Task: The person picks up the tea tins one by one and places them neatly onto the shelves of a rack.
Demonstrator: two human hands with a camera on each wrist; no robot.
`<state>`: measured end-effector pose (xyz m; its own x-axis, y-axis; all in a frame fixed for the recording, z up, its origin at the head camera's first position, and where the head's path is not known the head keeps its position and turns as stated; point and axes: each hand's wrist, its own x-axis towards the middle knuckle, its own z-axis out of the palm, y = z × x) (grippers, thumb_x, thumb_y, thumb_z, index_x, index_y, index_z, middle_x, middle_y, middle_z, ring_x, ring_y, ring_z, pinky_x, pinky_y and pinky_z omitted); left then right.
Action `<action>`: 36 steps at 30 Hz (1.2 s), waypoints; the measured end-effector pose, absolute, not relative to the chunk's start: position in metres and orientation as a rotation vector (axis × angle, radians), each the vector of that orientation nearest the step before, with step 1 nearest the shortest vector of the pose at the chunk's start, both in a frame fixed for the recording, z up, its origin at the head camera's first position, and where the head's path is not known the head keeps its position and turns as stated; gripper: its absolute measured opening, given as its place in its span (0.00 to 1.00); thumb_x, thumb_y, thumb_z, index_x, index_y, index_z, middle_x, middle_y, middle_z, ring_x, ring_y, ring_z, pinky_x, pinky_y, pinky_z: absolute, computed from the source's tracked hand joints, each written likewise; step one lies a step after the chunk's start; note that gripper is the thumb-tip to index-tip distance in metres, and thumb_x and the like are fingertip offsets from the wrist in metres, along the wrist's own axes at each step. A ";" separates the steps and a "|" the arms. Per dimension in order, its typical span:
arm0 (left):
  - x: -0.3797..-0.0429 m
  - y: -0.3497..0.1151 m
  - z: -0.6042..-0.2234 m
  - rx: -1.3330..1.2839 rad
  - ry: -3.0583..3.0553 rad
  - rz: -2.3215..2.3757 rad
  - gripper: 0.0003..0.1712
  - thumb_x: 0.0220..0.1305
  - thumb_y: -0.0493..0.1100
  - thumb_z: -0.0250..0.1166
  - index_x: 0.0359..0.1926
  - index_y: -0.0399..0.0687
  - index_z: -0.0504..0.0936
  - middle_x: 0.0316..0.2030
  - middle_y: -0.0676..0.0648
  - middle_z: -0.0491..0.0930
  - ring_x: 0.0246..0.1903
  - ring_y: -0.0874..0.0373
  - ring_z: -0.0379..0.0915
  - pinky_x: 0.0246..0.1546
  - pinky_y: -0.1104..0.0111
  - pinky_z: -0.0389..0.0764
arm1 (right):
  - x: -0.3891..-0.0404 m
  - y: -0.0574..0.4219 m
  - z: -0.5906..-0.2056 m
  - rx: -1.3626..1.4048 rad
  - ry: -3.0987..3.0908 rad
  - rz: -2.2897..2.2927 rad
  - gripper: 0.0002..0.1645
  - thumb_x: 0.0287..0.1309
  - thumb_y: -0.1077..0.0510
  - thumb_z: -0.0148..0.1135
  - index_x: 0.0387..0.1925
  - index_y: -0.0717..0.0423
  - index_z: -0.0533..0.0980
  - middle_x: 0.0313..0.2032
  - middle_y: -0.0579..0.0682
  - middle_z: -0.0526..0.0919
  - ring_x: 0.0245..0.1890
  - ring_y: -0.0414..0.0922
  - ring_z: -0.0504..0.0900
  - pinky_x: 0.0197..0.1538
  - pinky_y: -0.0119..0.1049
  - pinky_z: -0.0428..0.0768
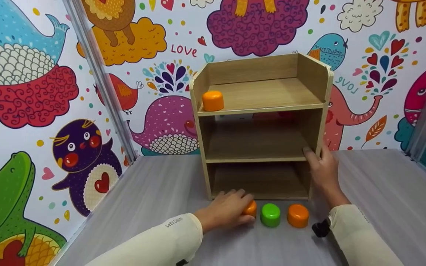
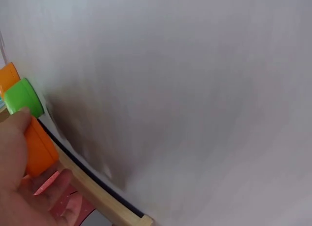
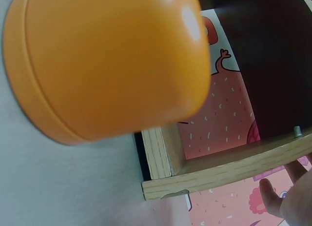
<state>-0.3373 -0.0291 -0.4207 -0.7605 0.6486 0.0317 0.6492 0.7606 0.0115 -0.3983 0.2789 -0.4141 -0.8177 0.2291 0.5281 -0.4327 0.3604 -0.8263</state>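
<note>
Pinching the orange cylinder (image 1: 250,209), well in from the left edge of the tabletop (image 1: 154,192), the left hand (image 1: 227,209) should avoid nudging the green cylinder (image 1: 270,215) while the right hand (image 1: 325,171) grips the shelf (image 1: 257,160).

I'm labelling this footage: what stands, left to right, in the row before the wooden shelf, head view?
Orange cup-shaped piece held by the left hand, green cup-shaped piece, second orange cup-shaped piece.

The green block (image 1: 270,215) and orange blocks (image 1: 298,215) are plain, the shelf (image 1: 264,92) wood-grained.
</note>
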 end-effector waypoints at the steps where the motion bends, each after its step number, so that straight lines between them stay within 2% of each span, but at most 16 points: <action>1: -0.337 -0.029 -0.419 -1.078 -2.923 -0.032 0.28 0.69 0.67 0.61 0.62 0.62 0.73 0.46 0.55 0.76 0.47 0.57 0.74 0.56 0.48 0.78 | -0.398 0.279 -0.414 0.179 -2.051 1.497 0.37 0.71 0.42 0.57 0.77 0.37 0.59 0.71 0.53 0.70 0.66 0.60 0.74 0.66 0.66 0.70; 10: -0.338 -0.029 -0.404 -1.083 -2.865 0.018 0.33 0.69 0.67 0.61 0.68 0.60 0.71 0.51 0.52 0.78 0.49 0.55 0.75 0.53 0.53 0.79 | -0.400 0.282 -0.415 0.170 -2.047 1.476 0.36 0.71 0.42 0.57 0.76 0.41 0.62 0.69 0.54 0.72 0.63 0.59 0.76 0.66 0.64 0.71; 18: -0.337 -0.029 -0.386 -1.081 -2.834 0.057 0.33 0.69 0.67 0.60 0.68 0.58 0.72 0.50 0.51 0.78 0.48 0.55 0.76 0.53 0.53 0.80 | -0.399 0.280 -0.414 0.178 -2.044 1.491 0.37 0.71 0.41 0.57 0.76 0.38 0.60 0.70 0.52 0.71 0.65 0.59 0.75 0.67 0.65 0.70; 28: -0.336 -0.029 -0.353 -1.038 -2.853 0.050 0.35 0.69 0.68 0.59 0.70 0.60 0.69 0.53 0.51 0.77 0.52 0.54 0.75 0.58 0.50 0.79 | -0.399 0.279 -0.413 0.185 -2.049 1.526 0.38 0.71 0.40 0.57 0.77 0.37 0.58 0.71 0.53 0.69 0.67 0.61 0.74 0.66 0.67 0.68; 36: -0.334 -0.030 -0.323 -1.027 -2.844 -0.001 0.36 0.69 0.67 0.60 0.72 0.60 0.68 0.57 0.51 0.77 0.54 0.54 0.75 0.60 0.52 0.77 | -0.400 0.281 -0.415 0.179 -2.059 1.525 0.38 0.71 0.40 0.57 0.77 0.38 0.58 0.71 0.53 0.69 0.67 0.61 0.74 0.66 0.67 0.68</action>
